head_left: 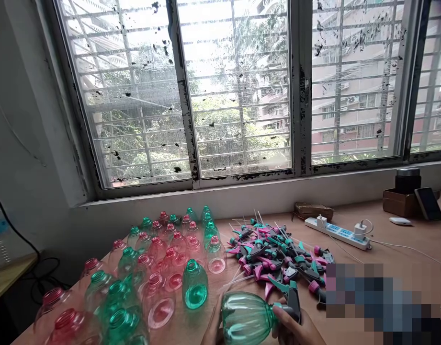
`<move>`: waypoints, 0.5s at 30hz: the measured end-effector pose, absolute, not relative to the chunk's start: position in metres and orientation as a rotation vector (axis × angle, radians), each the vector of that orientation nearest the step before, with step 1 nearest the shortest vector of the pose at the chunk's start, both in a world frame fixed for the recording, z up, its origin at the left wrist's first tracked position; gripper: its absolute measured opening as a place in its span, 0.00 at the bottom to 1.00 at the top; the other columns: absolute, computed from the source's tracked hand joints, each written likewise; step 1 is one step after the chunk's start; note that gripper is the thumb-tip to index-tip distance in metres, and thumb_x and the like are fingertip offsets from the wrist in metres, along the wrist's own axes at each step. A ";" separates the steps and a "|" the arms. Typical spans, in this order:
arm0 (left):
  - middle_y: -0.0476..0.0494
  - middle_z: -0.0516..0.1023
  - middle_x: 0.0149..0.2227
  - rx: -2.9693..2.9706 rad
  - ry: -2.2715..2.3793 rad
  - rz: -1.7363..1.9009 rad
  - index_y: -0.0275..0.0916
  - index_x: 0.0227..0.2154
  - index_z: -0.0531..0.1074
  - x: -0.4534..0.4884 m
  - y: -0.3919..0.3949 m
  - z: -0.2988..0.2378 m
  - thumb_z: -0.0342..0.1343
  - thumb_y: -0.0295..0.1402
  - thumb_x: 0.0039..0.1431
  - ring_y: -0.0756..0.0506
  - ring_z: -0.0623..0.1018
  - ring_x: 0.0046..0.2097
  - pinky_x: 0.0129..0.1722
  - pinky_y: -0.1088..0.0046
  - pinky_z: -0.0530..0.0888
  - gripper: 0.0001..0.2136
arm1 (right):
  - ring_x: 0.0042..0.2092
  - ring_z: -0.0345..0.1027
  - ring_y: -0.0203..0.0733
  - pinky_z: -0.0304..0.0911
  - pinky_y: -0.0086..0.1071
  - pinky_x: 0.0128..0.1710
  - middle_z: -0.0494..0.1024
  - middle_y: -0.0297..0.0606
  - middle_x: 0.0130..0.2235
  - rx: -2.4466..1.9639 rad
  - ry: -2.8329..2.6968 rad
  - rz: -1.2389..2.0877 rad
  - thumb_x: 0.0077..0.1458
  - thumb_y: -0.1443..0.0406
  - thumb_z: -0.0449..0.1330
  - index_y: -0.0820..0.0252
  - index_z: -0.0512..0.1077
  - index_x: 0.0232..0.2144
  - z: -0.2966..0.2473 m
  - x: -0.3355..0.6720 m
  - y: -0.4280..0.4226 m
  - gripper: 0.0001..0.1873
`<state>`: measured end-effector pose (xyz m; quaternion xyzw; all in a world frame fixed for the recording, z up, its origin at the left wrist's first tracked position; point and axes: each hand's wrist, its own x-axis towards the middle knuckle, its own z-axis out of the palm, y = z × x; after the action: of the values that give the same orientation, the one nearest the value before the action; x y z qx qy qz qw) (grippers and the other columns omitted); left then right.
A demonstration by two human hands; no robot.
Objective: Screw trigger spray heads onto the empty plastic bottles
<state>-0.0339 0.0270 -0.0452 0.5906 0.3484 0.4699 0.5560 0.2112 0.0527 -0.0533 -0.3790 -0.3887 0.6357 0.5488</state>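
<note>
A clear green spray bottle [246, 318] lies tilted on its side between my hands at the bottom of the view. My left hand [212, 322] cups its rounded base end. At its neck, the fingers of my right hand [294, 327] close around the collar of a dark grey and green trigger spray head [293, 302], which sits at the bottle's mouth. Whether the collar is fully threaded on I cannot make out. Just beyond stands an open green bottle [195, 284]. A heap of pink, green and grey trigger spray heads [274, 251] with thin tubes lies behind my right hand.
Several open pink bottles [158, 303] and green ones stand upright across the table's left side. At the back right are a white power strip [337, 233], a brown box [403, 201] and a phone [428, 203]. A blurred patch [381, 297] covers the right front. Windows line the back.
</note>
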 end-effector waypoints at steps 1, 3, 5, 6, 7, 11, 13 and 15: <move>0.39 0.59 0.72 1.397 0.836 1.102 0.53 0.72 0.44 -0.034 0.026 -0.041 0.73 0.51 0.46 0.26 0.66 0.68 0.67 0.51 0.63 0.56 | 0.14 0.63 0.32 0.51 0.23 0.14 0.80 0.37 0.17 -0.895 -0.923 1.501 0.41 0.39 0.71 0.60 0.71 0.34 -0.053 0.211 0.053 0.34; 0.39 0.61 0.71 1.398 0.850 1.087 0.54 0.72 0.43 -0.033 0.027 -0.033 0.75 0.50 0.43 0.25 0.65 0.68 0.66 0.51 0.63 0.59 | 0.14 0.63 0.32 0.51 0.23 0.14 0.80 0.36 0.17 -0.891 -0.937 1.492 0.41 0.39 0.71 0.60 0.70 0.34 -0.052 0.211 0.052 0.34; 0.38 0.66 0.68 1.376 0.852 1.077 0.53 0.72 0.42 -0.033 0.029 -0.029 0.73 0.52 0.45 0.27 0.67 0.68 0.67 0.51 0.63 0.58 | 0.14 0.62 0.32 0.51 0.23 0.14 0.80 0.37 0.17 -0.889 -0.951 1.485 0.41 0.39 0.71 0.60 0.70 0.33 -0.051 0.211 0.052 0.34; 0.37 0.68 0.67 1.360 0.853 1.079 0.51 0.73 0.42 -0.032 0.030 -0.029 0.71 0.54 0.47 0.28 0.68 0.67 0.67 0.51 0.62 0.56 | 0.14 0.62 0.32 0.51 0.23 0.14 0.80 0.38 0.17 -0.889 -0.956 1.481 0.41 0.39 0.71 0.60 0.70 0.33 -0.051 0.211 0.051 0.34; 0.37 0.69 0.67 1.353 0.849 1.091 0.49 0.73 0.42 -0.032 0.031 -0.030 0.70 0.55 0.48 0.29 0.69 0.67 0.68 0.52 0.60 0.56 | 0.14 0.62 0.32 0.50 0.24 0.14 0.80 0.38 0.17 -0.890 -0.959 1.477 0.40 0.39 0.71 0.61 0.71 0.33 -0.050 0.211 0.051 0.34; 0.37 0.68 0.67 1.376 0.775 1.134 0.48 0.72 0.46 -0.033 0.030 -0.044 0.70 0.55 0.47 0.30 0.67 0.68 0.69 0.55 0.61 0.55 | 0.15 0.64 0.34 0.50 0.25 0.15 0.80 0.38 0.17 -0.925 -0.951 1.452 0.39 0.38 0.71 0.62 0.73 0.32 -0.047 0.211 0.050 0.35; 0.40 0.66 0.69 1.384 0.760 1.139 0.52 0.71 0.49 -0.034 0.028 -0.050 0.71 0.54 0.47 0.29 0.65 0.69 0.67 0.56 0.64 0.53 | 0.15 0.64 0.35 0.50 0.25 0.15 0.80 0.39 0.17 -0.951 -0.957 1.439 0.38 0.37 0.71 0.62 0.74 0.30 -0.045 0.211 0.049 0.35; 0.43 0.59 0.72 1.399 0.799 1.168 0.56 0.71 0.49 -0.035 0.028 -0.055 0.73 0.52 0.46 0.29 0.64 0.70 0.66 0.56 0.65 0.53 | 0.15 0.64 0.35 0.51 0.26 0.14 0.78 0.37 0.16 -0.963 -0.984 1.437 0.38 0.37 0.70 0.61 0.74 0.27 -0.041 0.212 0.049 0.34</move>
<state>-0.0350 0.0278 -0.0551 0.5895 0.3368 0.4925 0.5445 0.2123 0.0491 -0.0415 -0.4060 -0.4147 0.6058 0.5442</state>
